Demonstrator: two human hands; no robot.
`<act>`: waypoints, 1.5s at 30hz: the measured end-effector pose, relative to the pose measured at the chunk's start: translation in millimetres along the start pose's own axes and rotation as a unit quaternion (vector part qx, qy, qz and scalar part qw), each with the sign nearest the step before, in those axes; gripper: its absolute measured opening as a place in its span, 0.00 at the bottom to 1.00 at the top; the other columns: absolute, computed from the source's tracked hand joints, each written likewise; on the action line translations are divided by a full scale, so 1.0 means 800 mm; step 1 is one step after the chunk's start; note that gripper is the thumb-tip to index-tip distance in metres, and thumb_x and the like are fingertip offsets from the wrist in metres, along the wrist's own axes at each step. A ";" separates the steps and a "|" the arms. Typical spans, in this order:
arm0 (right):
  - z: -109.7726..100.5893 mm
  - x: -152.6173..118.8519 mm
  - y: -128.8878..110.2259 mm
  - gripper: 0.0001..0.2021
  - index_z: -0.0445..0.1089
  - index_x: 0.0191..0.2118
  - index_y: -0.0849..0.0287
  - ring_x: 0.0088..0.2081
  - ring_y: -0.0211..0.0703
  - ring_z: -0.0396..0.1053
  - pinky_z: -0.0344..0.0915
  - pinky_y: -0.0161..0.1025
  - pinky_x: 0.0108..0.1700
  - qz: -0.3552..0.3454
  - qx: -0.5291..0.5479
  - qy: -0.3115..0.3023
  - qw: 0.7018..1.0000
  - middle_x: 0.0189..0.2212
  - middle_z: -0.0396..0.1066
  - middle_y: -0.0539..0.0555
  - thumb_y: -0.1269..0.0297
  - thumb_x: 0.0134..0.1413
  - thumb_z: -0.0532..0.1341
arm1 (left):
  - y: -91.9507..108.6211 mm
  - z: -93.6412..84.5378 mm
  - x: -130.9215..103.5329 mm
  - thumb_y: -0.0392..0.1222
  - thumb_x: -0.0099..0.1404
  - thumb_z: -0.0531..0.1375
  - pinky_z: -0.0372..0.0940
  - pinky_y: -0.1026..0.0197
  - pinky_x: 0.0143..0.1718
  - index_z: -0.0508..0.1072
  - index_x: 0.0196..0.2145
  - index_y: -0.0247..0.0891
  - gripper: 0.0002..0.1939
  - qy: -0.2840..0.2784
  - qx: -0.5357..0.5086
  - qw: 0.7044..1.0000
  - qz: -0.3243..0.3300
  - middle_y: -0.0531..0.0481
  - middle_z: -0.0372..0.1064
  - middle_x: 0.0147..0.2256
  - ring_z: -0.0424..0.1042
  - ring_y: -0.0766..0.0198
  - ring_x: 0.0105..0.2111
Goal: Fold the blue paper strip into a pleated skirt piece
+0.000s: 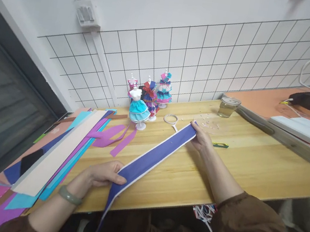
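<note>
A long dark blue strip with white edges (156, 154) is stretched diagonally above the wooden table. My left hand (106, 173) pinches it near its lower left part, thumb on top, and the rest of the strip hangs down past the table's front edge. At the upper right end, my right hand (199, 136) grips the strip between thumb and fingers. Beyond the strip stand several small dress forms in layered dresses, the nearest one in turquoise (139, 110). A round metal ring with a white tab (170, 119) lies just behind the strip.
Stacked coloured sheets (56, 155) cover the table's left side, with purple pieces (110, 134) beside them. A glass of liquid (228, 107), small white scraps (209, 123) and a yellow-green cutter (220, 145) are at the right. Shredded scraps (204, 212) show below the front edge.
</note>
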State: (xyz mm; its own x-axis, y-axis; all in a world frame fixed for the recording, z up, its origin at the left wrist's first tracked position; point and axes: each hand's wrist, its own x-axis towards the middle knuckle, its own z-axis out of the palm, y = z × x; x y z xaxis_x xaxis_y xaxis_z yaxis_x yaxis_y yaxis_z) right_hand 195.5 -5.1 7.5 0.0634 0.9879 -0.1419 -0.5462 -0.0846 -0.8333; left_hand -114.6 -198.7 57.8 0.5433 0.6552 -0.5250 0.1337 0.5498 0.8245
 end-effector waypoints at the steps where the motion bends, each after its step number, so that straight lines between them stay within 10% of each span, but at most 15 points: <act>1: 0.000 0.001 0.000 0.10 0.64 0.28 0.56 0.22 0.34 0.65 0.67 0.32 0.26 -0.005 -0.001 0.002 1.000 0.19 0.66 0.45 0.64 0.38 0.66 | -0.001 -0.006 -0.014 0.43 0.43 0.67 0.61 0.67 0.28 0.75 0.28 0.33 0.13 0.013 0.018 1.000 0.002 0.50 0.72 0.26 0.66 0.69 0.24; 13: -0.014 -0.032 -0.030 0.13 0.69 0.25 0.61 0.21 0.32 0.61 0.64 0.30 0.23 -0.023 -0.148 -0.045 0.988 0.19 0.65 0.48 0.61 0.31 0.69 | -0.001 -0.065 -0.108 0.48 0.45 0.64 0.58 0.67 0.25 0.71 0.28 0.35 0.15 0.165 0.218 0.959 -0.074 0.52 0.69 0.25 0.65 0.66 0.24; 22: -0.083 -0.056 -0.050 0.18 0.70 0.26 0.62 0.20 0.32 0.61 0.57 0.29 0.20 -0.093 -0.399 -0.019 0.912 0.19 0.67 0.50 0.49 0.35 0.64 | -0.014 -0.084 -0.080 0.51 0.45 0.64 0.60 0.62 0.43 0.72 0.32 0.37 0.19 0.204 0.263 0.942 -0.040 0.49 0.71 0.37 0.67 0.56 0.42; 27: -0.120 -0.074 -0.056 0.22 0.70 0.29 0.62 0.19 0.33 0.59 0.55 0.31 0.20 -0.092 -0.453 0.003 0.887 0.20 0.67 0.50 0.45 0.38 0.60 | -0.033 -0.089 -0.056 0.53 0.47 0.62 0.61 0.64 0.25 0.70 0.29 0.34 0.19 0.225 0.175 0.958 -0.027 0.49 0.70 0.23 0.67 0.63 0.23; 34: -0.147 -0.090 -0.045 0.24 0.69 0.29 0.64 0.23 0.38 0.62 0.57 0.32 0.25 -0.135 -0.533 -0.006 0.836 0.22 0.68 0.52 0.45 0.47 0.51 | -0.048 -0.088 -0.047 0.47 0.49 0.64 0.64 0.68 0.23 0.66 0.31 0.35 0.16 0.321 -0.030 0.947 0.017 0.52 0.67 0.28 0.70 0.66 0.26; 45: -0.150 -0.087 -0.041 0.18 0.72 0.30 0.62 0.31 0.47 0.68 0.60 0.38 0.34 -0.138 -0.597 0.001 0.790 0.28 0.73 0.55 0.53 0.48 0.52 | -0.060 -0.090 -0.057 0.42 0.47 0.65 0.63 0.68 0.17 0.64 0.39 0.37 0.21 0.427 -0.010 0.904 0.024 0.48 0.68 0.34 0.70 0.67 0.22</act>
State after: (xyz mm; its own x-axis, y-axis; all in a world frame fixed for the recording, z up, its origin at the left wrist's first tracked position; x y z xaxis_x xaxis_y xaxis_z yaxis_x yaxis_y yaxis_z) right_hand 309.1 -86.8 -19.6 0.0439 0.9900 0.1340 0.6663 0.0709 -0.7423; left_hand -205.3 -218.0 27.4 -0.2908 0.8347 -0.4677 0.1082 0.5144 0.8507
